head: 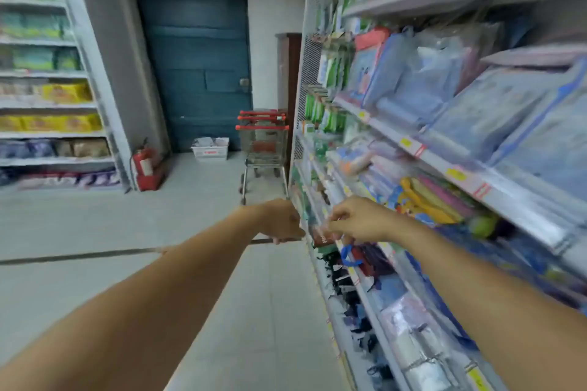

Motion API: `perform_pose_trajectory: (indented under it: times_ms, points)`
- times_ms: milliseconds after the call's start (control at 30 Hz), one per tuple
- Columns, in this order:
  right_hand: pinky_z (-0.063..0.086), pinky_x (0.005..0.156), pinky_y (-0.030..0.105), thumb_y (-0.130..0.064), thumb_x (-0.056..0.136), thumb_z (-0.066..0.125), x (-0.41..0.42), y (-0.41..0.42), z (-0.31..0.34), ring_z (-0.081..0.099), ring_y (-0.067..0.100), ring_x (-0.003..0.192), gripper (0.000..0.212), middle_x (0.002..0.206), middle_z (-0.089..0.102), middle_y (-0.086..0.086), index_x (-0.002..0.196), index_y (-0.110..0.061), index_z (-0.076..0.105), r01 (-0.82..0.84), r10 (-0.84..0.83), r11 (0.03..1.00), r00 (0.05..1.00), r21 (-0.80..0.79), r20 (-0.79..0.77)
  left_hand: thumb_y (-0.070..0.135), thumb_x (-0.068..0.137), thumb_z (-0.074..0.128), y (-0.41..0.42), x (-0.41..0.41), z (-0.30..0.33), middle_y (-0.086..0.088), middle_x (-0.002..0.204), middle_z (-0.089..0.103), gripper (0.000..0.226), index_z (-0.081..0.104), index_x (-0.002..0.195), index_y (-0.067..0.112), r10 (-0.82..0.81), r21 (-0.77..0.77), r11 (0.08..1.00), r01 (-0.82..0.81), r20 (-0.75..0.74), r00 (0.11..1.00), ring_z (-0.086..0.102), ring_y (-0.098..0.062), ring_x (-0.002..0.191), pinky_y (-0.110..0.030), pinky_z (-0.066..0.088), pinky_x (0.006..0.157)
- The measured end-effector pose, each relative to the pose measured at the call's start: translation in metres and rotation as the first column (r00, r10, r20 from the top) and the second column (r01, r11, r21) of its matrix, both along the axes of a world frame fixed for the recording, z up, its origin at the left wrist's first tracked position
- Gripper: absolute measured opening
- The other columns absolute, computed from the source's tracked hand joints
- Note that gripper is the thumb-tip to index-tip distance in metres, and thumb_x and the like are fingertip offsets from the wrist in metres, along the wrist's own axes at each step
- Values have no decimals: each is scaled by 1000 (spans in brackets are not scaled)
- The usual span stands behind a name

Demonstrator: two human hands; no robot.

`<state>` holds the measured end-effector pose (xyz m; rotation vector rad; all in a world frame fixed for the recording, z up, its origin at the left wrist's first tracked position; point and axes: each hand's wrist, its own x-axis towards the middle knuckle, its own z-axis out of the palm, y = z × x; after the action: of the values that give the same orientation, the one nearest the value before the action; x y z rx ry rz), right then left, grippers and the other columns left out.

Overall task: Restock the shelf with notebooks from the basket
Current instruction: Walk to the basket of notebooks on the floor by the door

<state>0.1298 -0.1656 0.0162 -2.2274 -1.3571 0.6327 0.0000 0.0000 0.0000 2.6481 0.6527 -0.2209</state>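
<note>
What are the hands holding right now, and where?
Both hands, left and right, pinch a reddish-brown notebook at its top edge, against the shelf.

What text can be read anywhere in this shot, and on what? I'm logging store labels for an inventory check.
None can be read with certainty.
Yellow and red price tags on the shelf edge: blurred.
Red-brown item at the right hand and left hand: white lettering, illegible.
White basket on the floor: red mark, too small.
Fire extinguisher label: too small.
Packets on the left shelves: blurred.
</note>
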Motion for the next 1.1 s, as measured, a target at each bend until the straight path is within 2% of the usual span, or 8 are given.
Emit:
perform_pose_trajectory:
  times_ms: [67, 167, 367, 467, 567, 767, 933, 1100]
  points:
    - [55, 59, 30, -37, 95, 65, -6, 67, -44, 68, 15, 68, 29, 91, 74, 10, 92, -9, 69, -72, 72, 987, 997, -141, -5, 34, 96, 53, 58, -37, -44, -14, 97, 75, 35, 70, 101, 4, 103, -70, 990, -118, -198, 975, 66, -20, 73, -32, 57, 74]
    - [52, 59, 29, -35, 94, 66, -11, 174, -104, 65, 16, 69, 25, 95, 74, 14, 90, -11, 70, -138, 134, 956, 990, -261, -32, 37, 97, 51, 158, -79, -120, -11, 101, 75, 37, 70, 107, 6, 214, -100, 961, -259, -326, 921, 70, -22, 82, -33, 57, 80]
    - [58, 77, 40, -34, 93, 65, -19, 346, -178, 63, 20, 72, 32, 97, 74, 19, 97, -3, 72, -181, 193, 924, 981, -338, 1, 37, 93, 61, 303, -104, -200, -7, 91, 75, 29, 70, 97, 10, 455, -383, 808, -447, -76, 887, 71, -21, 82, -28, 56, 69]
    - [51, 66, 28, -31, 92, 67, -6, 399, -194, 65, 18, 72, 25, 91, 73, 11, 94, -6, 73, -194, 185, 930, 981, -313, -57, 37, 92, 62, 356, -90, -211, -5, 84, 74, 26, 69, 90, 12, 614, -549, 655, -520, -14, 789, 66, -17, 73, -27, 53, 62]
    - [50, 59, 27, -32, 93, 66, 27, 447, -205, 69, 23, 75, 23, 88, 73, 7, 94, -10, 71, -175, 140, 943, 980, -284, -139, 40, 92, 61, 407, -60, -214, -2, 83, 72, 28, 70, 93, 13, 688, -667, 538, -516, -7, 726, 66, -14, 72, -26, 53, 64]
    - [52, 64, 31, -34, 93, 65, 125, 563, -247, 70, 21, 76, 21, 90, 73, 7, 96, -13, 71, -214, 158, 919, 970, -333, -186, 36, 92, 61, 521, 29, -248, -3, 85, 71, 26, 69, 95, 12, 652, -643, 523, -560, -121, 749, 66, -16, 75, -29, 53, 70]
    - [54, 68, 36, -35, 93, 65, 210, 702, -264, 63, 22, 71, 28, 95, 73, 18, 93, -8, 72, -267, 223, 885, 962, -382, -156, 31, 93, 61, 629, 94, -244, -6, 83, 66, 18, 66, 84, 16, 709, -632, 482, -607, -126, 694, 60, -18, 71, -24, 46, 61]
    - [54, 69, 33, -39, 89, 66, 252, 860, -249, 64, 20, 71, 25, 90, 74, 10, 91, -15, 71, -326, 293, 844, 945, -427, -143, 32, 91, 62, 755, 134, -225, -6, 86, 71, 22, 69, 91, 11, 716, -585, 483, -652, -164, 678, 63, -17, 74, -27, 50, 64]
